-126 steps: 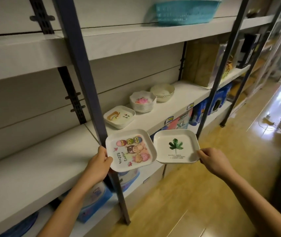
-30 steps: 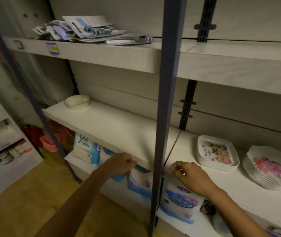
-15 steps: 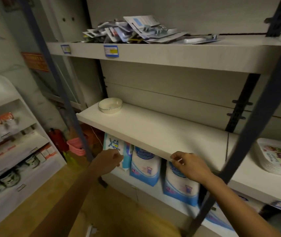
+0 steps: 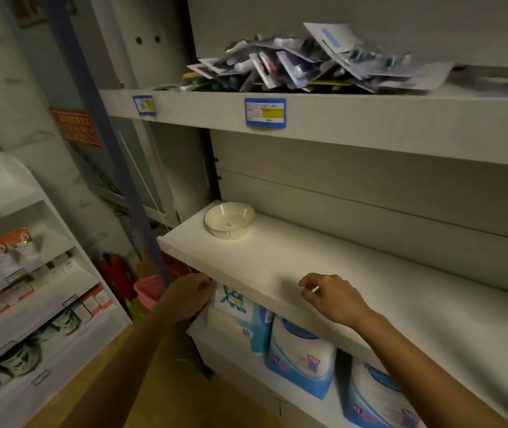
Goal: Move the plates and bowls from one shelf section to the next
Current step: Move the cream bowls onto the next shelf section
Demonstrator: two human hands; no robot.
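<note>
One pale bowl (image 4: 229,220) sits upright on the middle shelf (image 4: 277,261), at the shelf's left end, close to the back wall. It is near the middle of the frame.

Two hands reach in from the bottom of the frame. The left hand (image 4: 189,296) is low and a bit left of the middle, right at the front edge of the middle shelf. Its fingers curl away from view, so I cannot tell if they hold anything. The right hand (image 4: 334,299) is over the front part of the same shelf, to the right of the left hand. Its fingers (image 4: 306,284) are loosely bent and hold nothing. Both hands are well apart from the bowl.

Up at the top right, a heap of flat packets (image 4: 308,63) lies on the top shelf (image 4: 370,125). Two blue price tags (image 4: 265,112) stick to its front edge. Under the middle shelf, soft blue and white packs (image 4: 300,353) stand in a row. A pink basket (image 4: 149,290) sits low on the left, beside a dark blue post (image 4: 107,143).
</note>
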